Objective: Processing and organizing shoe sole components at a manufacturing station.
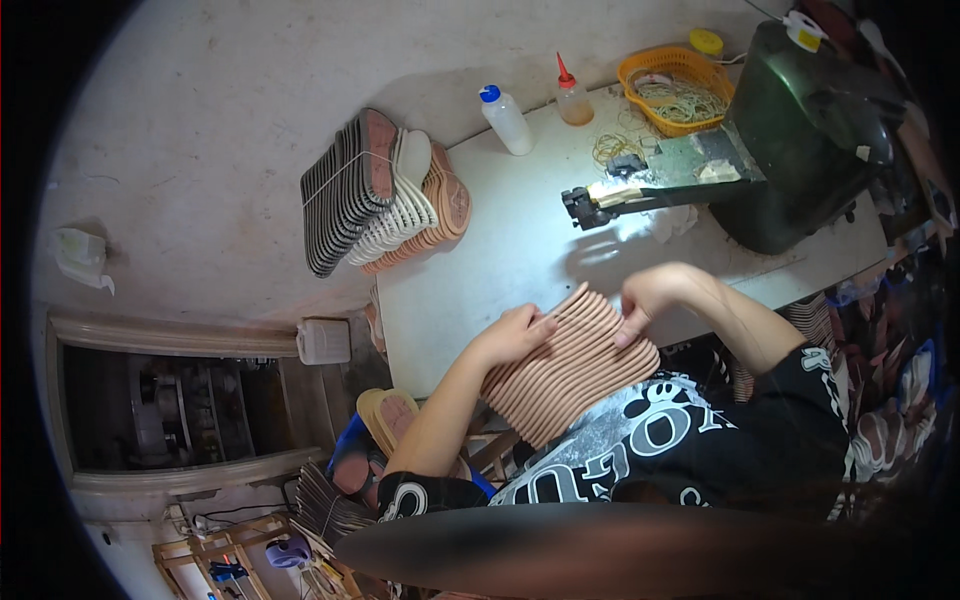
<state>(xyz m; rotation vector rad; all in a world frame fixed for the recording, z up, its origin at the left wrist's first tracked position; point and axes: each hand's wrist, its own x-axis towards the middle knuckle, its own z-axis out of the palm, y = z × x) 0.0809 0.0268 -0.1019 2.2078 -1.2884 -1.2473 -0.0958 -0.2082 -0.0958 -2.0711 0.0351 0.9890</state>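
Note:
A thick stack of tan shoe insoles is held on edge between my hands, close to my body at the table's near edge. My left hand grips its left side, with the fingers curled over the edges. On the other side, my right hand has its thumb pressed on the stack near the upper right end. The fingers behind the right hand are partly hidden. Just beyond the stack, the arm of a dark green machine reaches over the white table, a lit lamp at it.
Tied bundles of insoles, grey-black, white and tan, lean at the table's far left. Along the back are a blue-capped bottle, a red-tipped bottle and a yellow basket of rubber bands. More insoles sit at lower left.

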